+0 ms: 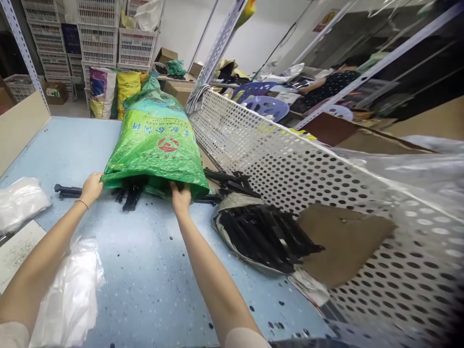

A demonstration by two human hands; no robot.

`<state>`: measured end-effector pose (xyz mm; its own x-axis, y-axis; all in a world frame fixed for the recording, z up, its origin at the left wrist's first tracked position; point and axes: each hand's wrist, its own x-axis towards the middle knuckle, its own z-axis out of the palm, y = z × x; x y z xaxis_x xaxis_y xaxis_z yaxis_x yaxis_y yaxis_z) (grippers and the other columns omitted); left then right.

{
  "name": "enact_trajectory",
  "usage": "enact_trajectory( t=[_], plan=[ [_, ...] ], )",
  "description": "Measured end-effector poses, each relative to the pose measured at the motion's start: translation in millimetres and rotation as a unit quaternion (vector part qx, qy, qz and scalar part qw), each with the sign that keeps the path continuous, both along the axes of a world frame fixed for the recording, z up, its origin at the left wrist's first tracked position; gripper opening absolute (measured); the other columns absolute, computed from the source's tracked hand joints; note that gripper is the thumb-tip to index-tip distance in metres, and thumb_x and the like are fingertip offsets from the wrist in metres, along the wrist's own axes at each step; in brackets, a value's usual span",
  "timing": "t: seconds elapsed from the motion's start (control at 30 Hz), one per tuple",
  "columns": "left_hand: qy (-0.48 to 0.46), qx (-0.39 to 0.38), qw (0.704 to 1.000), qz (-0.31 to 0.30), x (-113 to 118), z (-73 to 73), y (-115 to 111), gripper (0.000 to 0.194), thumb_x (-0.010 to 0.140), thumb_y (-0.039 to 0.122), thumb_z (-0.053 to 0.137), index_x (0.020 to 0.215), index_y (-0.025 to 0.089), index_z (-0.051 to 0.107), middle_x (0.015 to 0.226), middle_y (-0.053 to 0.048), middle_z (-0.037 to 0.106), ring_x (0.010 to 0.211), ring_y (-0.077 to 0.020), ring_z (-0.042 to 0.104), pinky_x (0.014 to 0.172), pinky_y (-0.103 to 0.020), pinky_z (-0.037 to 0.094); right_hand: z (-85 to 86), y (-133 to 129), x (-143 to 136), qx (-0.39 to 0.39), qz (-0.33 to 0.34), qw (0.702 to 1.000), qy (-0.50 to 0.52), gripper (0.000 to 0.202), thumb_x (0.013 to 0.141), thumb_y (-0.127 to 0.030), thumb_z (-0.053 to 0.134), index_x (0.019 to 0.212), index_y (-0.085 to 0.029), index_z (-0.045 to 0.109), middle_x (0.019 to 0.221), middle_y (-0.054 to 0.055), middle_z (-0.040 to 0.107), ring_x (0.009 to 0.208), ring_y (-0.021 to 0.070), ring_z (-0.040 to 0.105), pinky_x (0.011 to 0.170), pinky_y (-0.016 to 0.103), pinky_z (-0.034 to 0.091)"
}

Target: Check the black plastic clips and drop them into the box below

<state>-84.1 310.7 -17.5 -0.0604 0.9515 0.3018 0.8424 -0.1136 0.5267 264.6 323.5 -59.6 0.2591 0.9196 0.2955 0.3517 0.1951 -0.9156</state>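
Note:
A big green woven sack (155,130) lies on the blue table (145,270), its mouth facing me. My left hand (93,187) is closed on the left corner of the sack's rim. At the right part of the mouth, my right hand (180,197) grips the sack's edge, its fingers partly hidden inside. Black plastic strips (132,194) poke out of the mouth between my hands. Another black strip (68,191) lies beside my left hand. To the right, a grey-green bag (232,203) holds many long black strips (264,232).
White plastic bags (74,290) and a clear bag stack (21,203) lie at left. A perforated white panel (290,169) borders the right side, with brown cardboard (344,241) against it. Crates (136,48) are stacked behind. A person (326,87) is beyond the panel.

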Motion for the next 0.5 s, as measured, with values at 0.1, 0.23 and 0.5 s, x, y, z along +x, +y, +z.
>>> enact_trajectory(
  t=[0.1, 0.23, 0.5],
  plan=[
    [-0.051, 0.041, 0.998, -0.009, 27, -14.4, -43, 0.063, 0.079, 0.025, 0.068, 0.139, 0.017, 0.052, 0.140, -0.017, 0.049, 0.135, -0.0321, 0.042, 0.115, -0.049, 0.034, -16.5, -66, -11, -0.011, 0.015, 0.999, 0.050, 0.053, 0.086, -0.058, 0.057, 0.120, -0.017, 0.057, 0.131, 0.016, 0.064, 0.122, 0.0266, 0.058, 0.107, 0.045, 0.042],
    [-0.340, -0.037, 0.939, -0.035, 77, -31.2, -123, 0.069, 0.080, 0.034, 0.072, 0.143, 0.025, 0.044, 0.143, -0.014, 0.044, 0.132, -0.0277, 0.045, 0.113, -0.048, 0.038, -30.5, -161, -45, -0.023, 0.070, 0.984, 0.164, 0.043, 0.092, -0.053, 0.055, 0.121, -0.021, 0.055, 0.138, 0.016, 0.061, 0.129, 0.0264, 0.058, 0.108, 0.047, 0.044],
    [-0.786, -0.218, 0.569, -0.102, 111, -14.7, -211, 0.058, 0.078, 0.063, 0.072, 0.117, 0.021, 0.061, 0.111, -0.009, 0.068, 0.103, -0.0242, 0.066, 0.095, -0.041, 0.051, -21.4, -268, -105, -0.024, 0.177, 0.957, 0.228, 0.046, 0.097, -0.062, 0.043, 0.124, -0.027, 0.055, 0.144, 0.014, 0.054, 0.139, 0.0289, 0.048, 0.112, 0.053, 0.040]
  ],
)
